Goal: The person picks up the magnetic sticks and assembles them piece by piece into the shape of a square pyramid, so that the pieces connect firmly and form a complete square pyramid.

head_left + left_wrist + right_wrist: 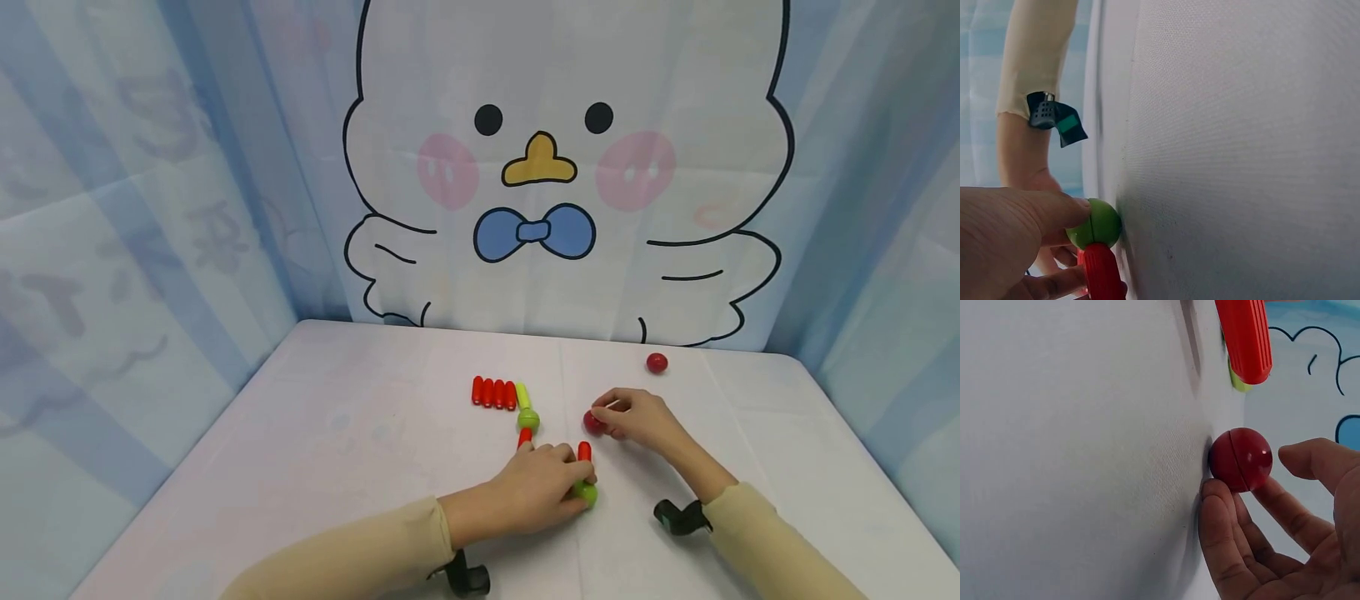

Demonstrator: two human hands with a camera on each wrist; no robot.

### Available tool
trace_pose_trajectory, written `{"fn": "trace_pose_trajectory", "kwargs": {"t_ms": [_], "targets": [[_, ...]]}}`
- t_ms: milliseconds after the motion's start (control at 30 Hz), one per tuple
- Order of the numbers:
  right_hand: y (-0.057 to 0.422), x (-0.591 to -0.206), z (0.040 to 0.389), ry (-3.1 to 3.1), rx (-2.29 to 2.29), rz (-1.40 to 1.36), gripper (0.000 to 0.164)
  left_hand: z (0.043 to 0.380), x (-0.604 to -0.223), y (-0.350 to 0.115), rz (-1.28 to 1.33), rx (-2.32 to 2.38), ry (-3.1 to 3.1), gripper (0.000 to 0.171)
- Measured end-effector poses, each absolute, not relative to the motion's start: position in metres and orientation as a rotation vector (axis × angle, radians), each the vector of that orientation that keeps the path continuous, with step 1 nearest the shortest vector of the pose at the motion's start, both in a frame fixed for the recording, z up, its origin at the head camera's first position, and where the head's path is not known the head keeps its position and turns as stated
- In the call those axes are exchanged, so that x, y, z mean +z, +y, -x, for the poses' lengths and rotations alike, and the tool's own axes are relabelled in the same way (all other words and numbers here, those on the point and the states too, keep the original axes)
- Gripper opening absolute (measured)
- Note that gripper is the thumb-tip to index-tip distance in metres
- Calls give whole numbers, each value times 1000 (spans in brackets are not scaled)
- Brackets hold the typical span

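My left hand (536, 490) pinches a green ball (587, 492) with thumb and fingers, low over the table. A red ridged rod (1104, 272) sticks out of that ball, pointing away from me in the head view. My right hand (637, 417) is at a red ball (1241, 459) with a seam round it; its fingertips touch the underside, while the thumb stands slightly off the ball. Left of it, a lime rod (522, 395), a second green ball (528, 419) and a red rod (525, 435) lie in line, the last partly hidden by my left hand.
Several red rods (493, 393) lie side by side left of the lime rod. Another red ball (657, 362) rests near the back edge of the white table (360, 417). A cartoon-printed curtain (555, 292) hangs behind. Dark wrist cameras (681, 517) sit under both forearms.
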State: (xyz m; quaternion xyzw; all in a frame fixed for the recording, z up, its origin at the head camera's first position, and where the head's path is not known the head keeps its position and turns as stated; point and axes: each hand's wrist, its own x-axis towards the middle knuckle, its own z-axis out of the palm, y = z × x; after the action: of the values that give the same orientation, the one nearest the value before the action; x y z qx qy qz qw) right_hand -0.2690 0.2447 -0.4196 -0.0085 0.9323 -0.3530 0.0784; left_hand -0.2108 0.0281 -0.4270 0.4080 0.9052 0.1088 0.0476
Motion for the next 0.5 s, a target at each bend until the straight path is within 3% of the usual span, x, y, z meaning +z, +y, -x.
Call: {"fn": "trace_pose_trajectory", "kwargs": {"t_ms": [500], "targets": [[238,-417,262,2825,-1057,108,26,213,-429,29,-1240,361,2756,28]]}}
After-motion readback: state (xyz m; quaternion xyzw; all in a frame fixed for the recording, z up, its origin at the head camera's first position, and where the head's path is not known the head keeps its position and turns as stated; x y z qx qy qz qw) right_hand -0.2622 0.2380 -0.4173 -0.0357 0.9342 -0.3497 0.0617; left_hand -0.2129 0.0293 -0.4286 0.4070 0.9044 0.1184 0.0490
